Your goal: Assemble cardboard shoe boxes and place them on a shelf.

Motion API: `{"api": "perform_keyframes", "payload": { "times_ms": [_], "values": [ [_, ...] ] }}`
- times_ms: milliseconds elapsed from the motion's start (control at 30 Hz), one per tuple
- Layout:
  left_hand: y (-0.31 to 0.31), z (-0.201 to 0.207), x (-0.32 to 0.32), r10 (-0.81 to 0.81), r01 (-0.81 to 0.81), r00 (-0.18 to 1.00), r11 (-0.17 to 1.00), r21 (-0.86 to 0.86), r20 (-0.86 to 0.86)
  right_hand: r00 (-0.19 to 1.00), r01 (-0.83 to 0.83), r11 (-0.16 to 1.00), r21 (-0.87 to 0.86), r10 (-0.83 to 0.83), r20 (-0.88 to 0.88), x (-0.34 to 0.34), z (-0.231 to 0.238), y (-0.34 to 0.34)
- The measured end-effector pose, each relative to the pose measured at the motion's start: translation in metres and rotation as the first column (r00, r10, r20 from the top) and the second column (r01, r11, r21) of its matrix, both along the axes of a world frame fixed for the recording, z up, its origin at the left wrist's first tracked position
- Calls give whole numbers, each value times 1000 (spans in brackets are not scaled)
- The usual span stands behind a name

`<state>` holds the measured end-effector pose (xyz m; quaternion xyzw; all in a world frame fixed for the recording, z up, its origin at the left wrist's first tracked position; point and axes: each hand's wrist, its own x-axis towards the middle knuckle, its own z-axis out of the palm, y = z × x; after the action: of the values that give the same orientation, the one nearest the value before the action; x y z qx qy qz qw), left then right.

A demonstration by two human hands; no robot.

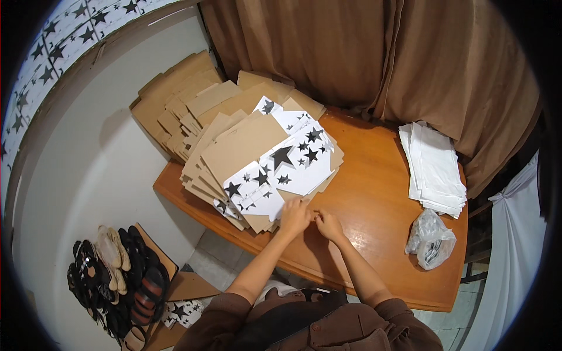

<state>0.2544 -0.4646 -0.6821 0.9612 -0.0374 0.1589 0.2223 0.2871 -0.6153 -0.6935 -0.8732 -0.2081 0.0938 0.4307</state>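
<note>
My left hand [294, 217] is by the lower right corner of a heap of flat cardboard pieces [249, 143] on the wooden table. Its fingers are curled and closed; whatever they hold is hidden or too small to name. Just to its right, my right hand [328, 225] has its fingers pressed together, nearly meeting the left fingertips. What lies in that pinch cannot be made out. On top of the heap, beside my left hand, lie white cut-out card pieces with black stars [293, 158], some overlapping the brown cardboard.
More brown cardboard [181, 99] leans against the wall behind. A stack of white sheets [432, 167] and a clear plastic bag with small things inside [431, 240] sit at the table's right. Shoes and sandals [120, 275] stand at the lower left. Brown curtains [328, 50] hang behind the table [374, 234].
</note>
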Motion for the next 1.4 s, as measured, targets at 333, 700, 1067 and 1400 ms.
{"api": "perform_keyframes", "payload": {
  "times_ms": [333,700,1067,1400],
  "values": [
    [104,30,85,411,-403,911,880,251,25,988,125,984,124,-111,-110,17,-22,53],
    [152,47,112,-13,-14,959,996,-93,-284,927,371,906,204,-375,-21,6,-61,111],
    [85,46,106,-640,-179,736,127,-976,-218,685,729,221,648,-250,-684,0,-42,6],
    [24,24,82,-715,-368,696,-278,-887,-64,700,709,396,583,-300,-648,-16,-8,-126]
  ]
}}
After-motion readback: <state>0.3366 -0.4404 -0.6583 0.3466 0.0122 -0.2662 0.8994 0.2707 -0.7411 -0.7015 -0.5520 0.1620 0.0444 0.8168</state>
